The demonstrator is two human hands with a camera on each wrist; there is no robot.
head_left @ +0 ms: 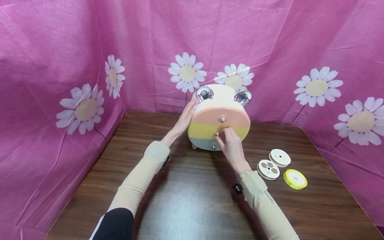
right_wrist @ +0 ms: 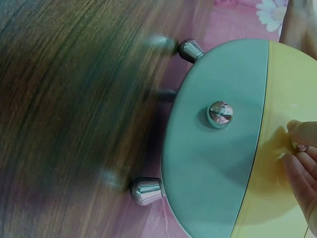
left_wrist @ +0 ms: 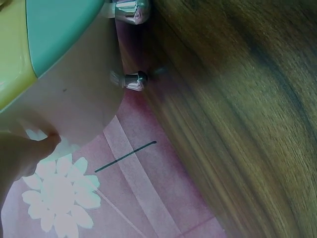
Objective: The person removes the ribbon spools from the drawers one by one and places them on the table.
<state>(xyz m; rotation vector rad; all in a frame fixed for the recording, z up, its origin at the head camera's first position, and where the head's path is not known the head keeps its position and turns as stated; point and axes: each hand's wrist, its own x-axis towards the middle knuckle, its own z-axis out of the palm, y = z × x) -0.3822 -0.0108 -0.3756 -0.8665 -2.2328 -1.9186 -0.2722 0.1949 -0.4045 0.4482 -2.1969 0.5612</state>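
Note:
A rounded drawer box point(head_left: 204, 115) with a white body and short metal feet stands on the table, its front banded in peach, yellow and blue-green. Each band carries one shiny round knob, and two chrome eye-like ornaments point(head_left: 205, 94) sit on top. My right hand point(head_left: 233, 146) pinches the middle drawer knob point(head_left: 217, 134) on the yellow band between thumb and fingers. Along the box's left side lies my left hand point(head_left: 183, 121), fingers extended against the white wall. In the right wrist view, the lower knob point(right_wrist: 220, 114) shows untouched on the blue-green drawer point(right_wrist: 218, 79).
To the right of the box, two white ribbon spools point(head_left: 280, 157) and a yellow ribbon spool point(head_left: 295, 179) lie on the dark wooden table point(head_left: 180, 206). A pink cloth point(head_left: 150, 40) printed with daisies hangs behind and along both sides.

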